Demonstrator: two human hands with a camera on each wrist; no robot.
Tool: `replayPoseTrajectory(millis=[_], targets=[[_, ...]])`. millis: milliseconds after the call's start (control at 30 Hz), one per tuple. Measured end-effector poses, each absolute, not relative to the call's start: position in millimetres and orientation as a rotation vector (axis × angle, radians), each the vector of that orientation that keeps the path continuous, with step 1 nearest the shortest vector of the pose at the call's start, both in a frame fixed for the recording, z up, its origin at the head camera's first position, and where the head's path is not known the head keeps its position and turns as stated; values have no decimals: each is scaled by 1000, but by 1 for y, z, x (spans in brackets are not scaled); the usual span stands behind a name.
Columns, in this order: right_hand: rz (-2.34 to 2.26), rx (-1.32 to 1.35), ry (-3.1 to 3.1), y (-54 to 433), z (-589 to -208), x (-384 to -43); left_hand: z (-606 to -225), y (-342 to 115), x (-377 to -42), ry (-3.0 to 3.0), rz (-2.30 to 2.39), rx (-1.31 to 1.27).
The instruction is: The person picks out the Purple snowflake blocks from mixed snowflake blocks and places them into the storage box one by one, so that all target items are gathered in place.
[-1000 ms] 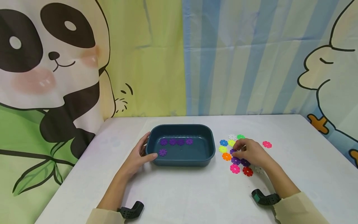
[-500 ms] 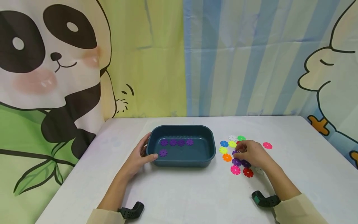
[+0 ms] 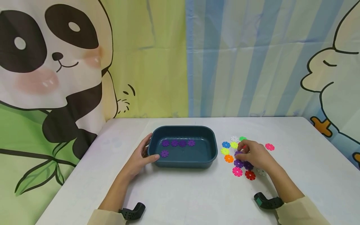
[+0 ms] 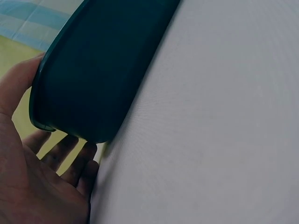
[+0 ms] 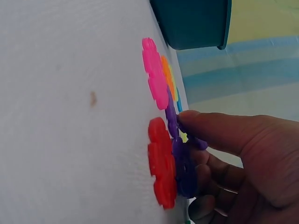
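Five discs (image 3: 182, 143) just chilling in the bin (image 3: 182, 164), left hand (image 3: 137, 157) gripping its end, right hand (image 3: 256, 153) pinching a loose disc (image 5: 202, 143).

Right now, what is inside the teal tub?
The tub holds five purple flower pieces, four in a row and one nearer, at left. Anything tight behind its near wall is hidden.

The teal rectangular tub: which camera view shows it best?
The head view: the teal rectangular tub fits wholly in frame, inside included, though the left hand covers a little. The left wrist view shows outer walls near that hand, cut off; the right wrist view, only part of its outside.
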State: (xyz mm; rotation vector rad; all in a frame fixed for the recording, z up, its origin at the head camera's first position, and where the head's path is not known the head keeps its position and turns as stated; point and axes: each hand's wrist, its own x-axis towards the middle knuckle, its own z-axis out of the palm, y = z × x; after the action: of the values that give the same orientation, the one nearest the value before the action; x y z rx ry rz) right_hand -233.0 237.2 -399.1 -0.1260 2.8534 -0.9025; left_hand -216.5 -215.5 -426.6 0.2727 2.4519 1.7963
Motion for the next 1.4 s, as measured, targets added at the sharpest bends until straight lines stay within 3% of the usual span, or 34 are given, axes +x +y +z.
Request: replayPoseTrajectory(millis=[300, 800, 1400], targets=[[-1000, -152, 2875, 241, -403, -235, -428, -216, -217, 2458, 1795, 276], [-1351, 24, 2650, 248, -396, -235, -429, -216, -218, 2451, 1802, 293], [-1606, -22, 2619, 249, -389, -232, -429, -217, -219, 2452, 1803, 297]])
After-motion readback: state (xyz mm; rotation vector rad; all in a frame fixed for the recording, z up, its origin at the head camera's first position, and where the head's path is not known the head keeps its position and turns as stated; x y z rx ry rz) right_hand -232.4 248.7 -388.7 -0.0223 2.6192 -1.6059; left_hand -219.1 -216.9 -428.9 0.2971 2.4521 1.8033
